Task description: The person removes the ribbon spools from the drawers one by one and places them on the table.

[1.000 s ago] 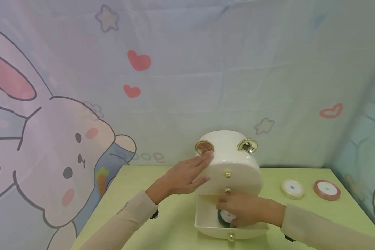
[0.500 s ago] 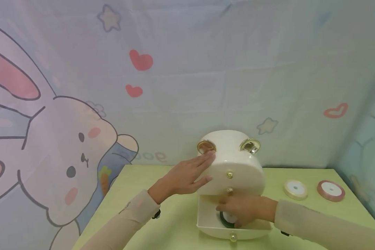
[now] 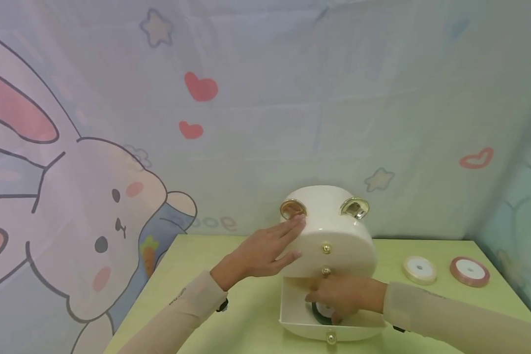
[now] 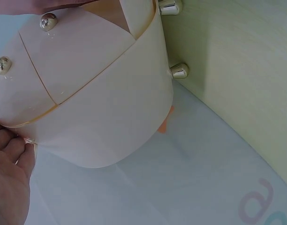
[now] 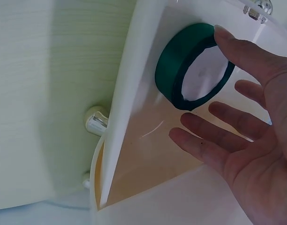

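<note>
A glossy white rounded cabinet [image 3: 323, 211] with gold knobs stands on the table, its lowest drawer [image 3: 287, 305] pulled out. Inside that drawer a dark green ribbon roll [image 5: 174, 61] with a white centre lies near the front wall. My right hand [image 3: 349, 295] is over the drawer; in the right wrist view its thumb touches the roll's edge while the other fingers are spread apart from it. My left hand [image 3: 263, 250] rests straight fingers on the cabinet's upper left side, by a round gold foot [image 3: 293, 209]. The right hand partly hides the roll in the head view.
To the right on the green table [image 3: 248, 319] lie a cream ribbon roll [image 3: 419, 270] and a pink ribbon roll [image 3: 469, 271]. A printed cloth backdrop [image 3: 265, 123] hangs right behind the table and cabinet.
My right wrist and sleeve have shifted a little left, with the fingers still at the green roll. My left hand stays on the cabinet. The head view has shifted slightly.
</note>
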